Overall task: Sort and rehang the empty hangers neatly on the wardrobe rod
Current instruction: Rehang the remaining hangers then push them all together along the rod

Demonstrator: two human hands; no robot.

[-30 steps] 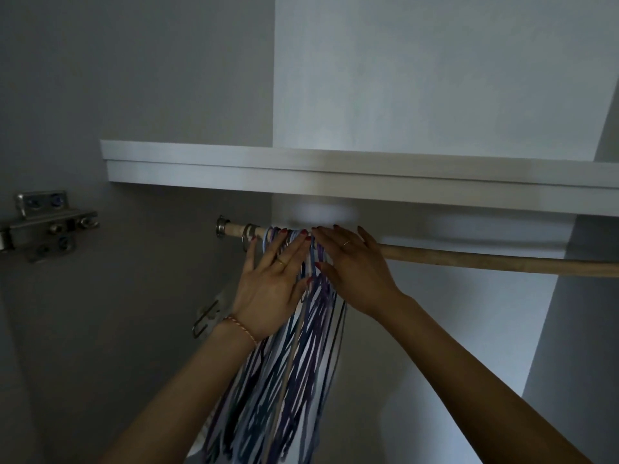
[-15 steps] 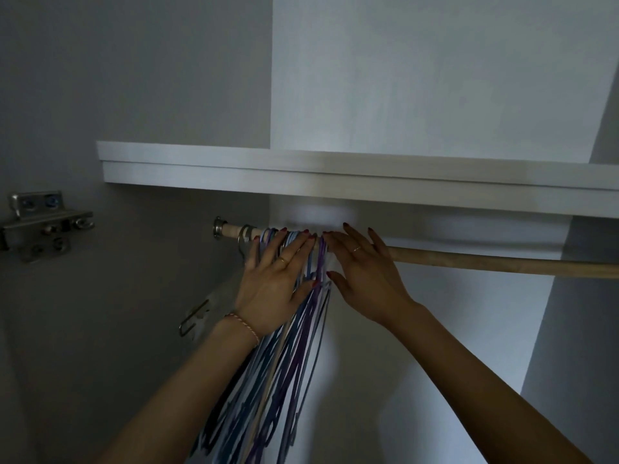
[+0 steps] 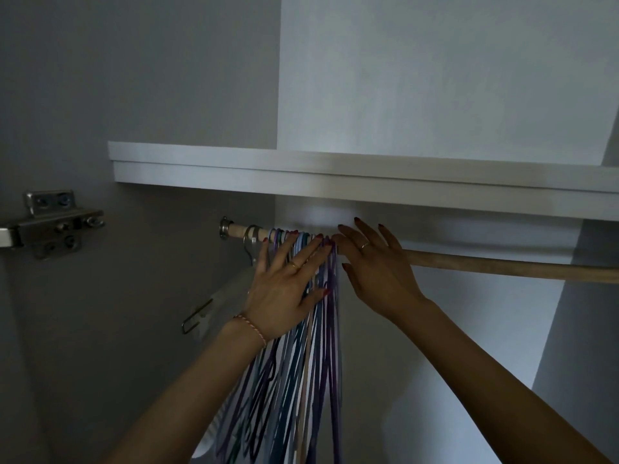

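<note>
I'm seeing the right hand [image 3: 376, 272] lifting off the hangers [image 3: 311, 329], fingers spread; the left hand [image 3: 284, 289] is pressing them flat, ungripped, under the rod [image 3: 502, 267].

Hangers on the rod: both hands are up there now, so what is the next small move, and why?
Probably slide the right hand leftward along the wooden rod, closing the hangers against the flat left hand: they are already bunched at the rod's left end, and its right stretch is bare.
</note>
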